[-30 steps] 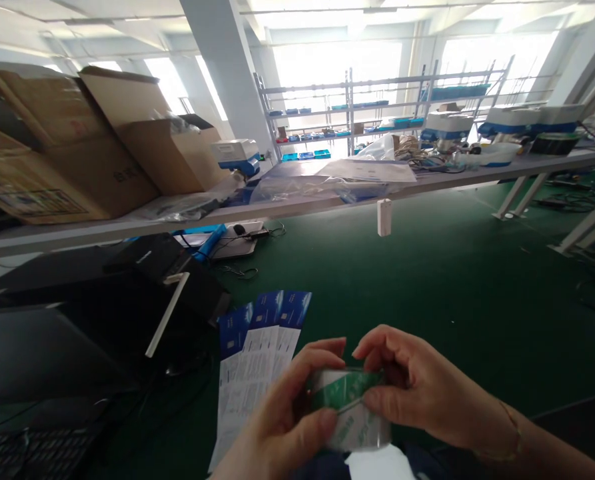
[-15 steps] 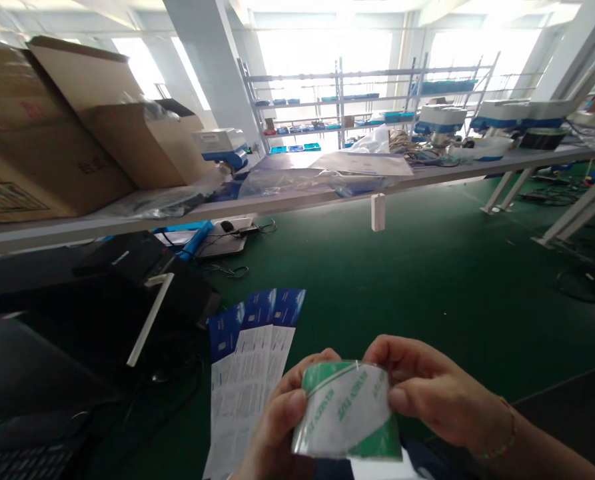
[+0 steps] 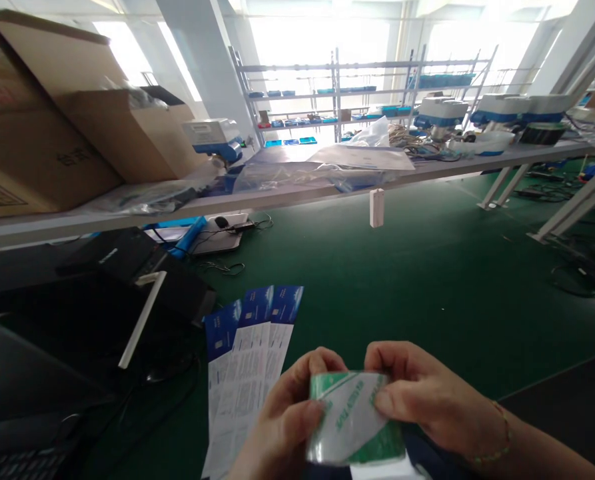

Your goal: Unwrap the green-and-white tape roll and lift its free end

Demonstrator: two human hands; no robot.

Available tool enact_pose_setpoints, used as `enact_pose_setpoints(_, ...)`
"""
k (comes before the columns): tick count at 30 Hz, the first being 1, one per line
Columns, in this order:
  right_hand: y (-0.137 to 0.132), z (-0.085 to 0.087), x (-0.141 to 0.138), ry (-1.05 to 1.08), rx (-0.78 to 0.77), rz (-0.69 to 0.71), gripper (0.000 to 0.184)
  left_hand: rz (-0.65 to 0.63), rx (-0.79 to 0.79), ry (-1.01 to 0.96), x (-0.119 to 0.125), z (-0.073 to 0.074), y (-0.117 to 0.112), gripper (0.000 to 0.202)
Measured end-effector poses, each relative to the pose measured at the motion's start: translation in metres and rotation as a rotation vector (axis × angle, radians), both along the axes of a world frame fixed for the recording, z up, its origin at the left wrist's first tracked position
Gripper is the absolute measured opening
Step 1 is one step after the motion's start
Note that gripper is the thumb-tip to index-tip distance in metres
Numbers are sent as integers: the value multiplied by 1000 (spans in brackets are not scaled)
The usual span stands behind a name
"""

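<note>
Both hands hold a small clear plastic bag [image 3: 350,423] printed white and green, just above the green table's near edge. My left hand [image 3: 287,420] pinches its left side with thumb and fingers. My right hand [image 3: 422,397] pinches the top right edge; a thin bracelet shows on that wrist. Several blue-and-white leaflets [image 3: 244,363] lie fanned on the green mat [image 3: 427,280] just left of my hands. What the bag holds, if anything, is not visible.
A black device [image 3: 102,300] with a white strip sits at the left, a keyboard corner below it. A raised shelf [image 3: 277,197] carries cardboard boxes [image 3: 52,140], plastic bags and blue-white meters [image 3: 214,137]. A small white tag [image 3: 376,208] hangs from the shelf. Cables lie far right.
The bag went from bunched between the fingers to held flat and facing me, then sank slightly. The view shifted a little to the right.
</note>
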State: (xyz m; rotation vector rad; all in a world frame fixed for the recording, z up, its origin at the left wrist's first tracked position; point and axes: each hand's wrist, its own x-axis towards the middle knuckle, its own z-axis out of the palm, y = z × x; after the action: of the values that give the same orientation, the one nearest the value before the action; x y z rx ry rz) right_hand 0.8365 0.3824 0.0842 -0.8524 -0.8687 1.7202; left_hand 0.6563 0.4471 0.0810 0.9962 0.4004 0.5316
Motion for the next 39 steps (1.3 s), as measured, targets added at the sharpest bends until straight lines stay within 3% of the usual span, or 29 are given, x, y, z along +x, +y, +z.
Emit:
enact_pose_setpoints(3, 3, 3, -1, -277, -7, 35, 13, -108, 181, 228, -3, 4, 4, 27)
enact_pose_setpoints(5, 3, 5, -1, -328, 8, 29, 19, -94, 217, 292, -3, 0, 5, 28)
enact_pose_setpoints(11, 0, 7, 4, -96, 54, -16, 31, -11, -90, 54, 7, -27, -3, 39)
enact_pose_setpoints(18, 0, -14, 9, 150, 68, -69, 31, 138, -359, -45, 17, -18, -11, 35)
enact_pose_setpoints(24, -1, -23, 10, 198, 71, -81, 30, 133, -398, -127, 24, -24, -10, 30)
enact_pose_setpoints(32, -2, -11, 10, -135, 54, -149, 13, 13, -71, 49, 19, -14, -7, 32)
enact_pose_setpoints(39, -8, -5, 7, -352, 55, -120, 15, 20, 296, 220, 11, -7, -11, 34)
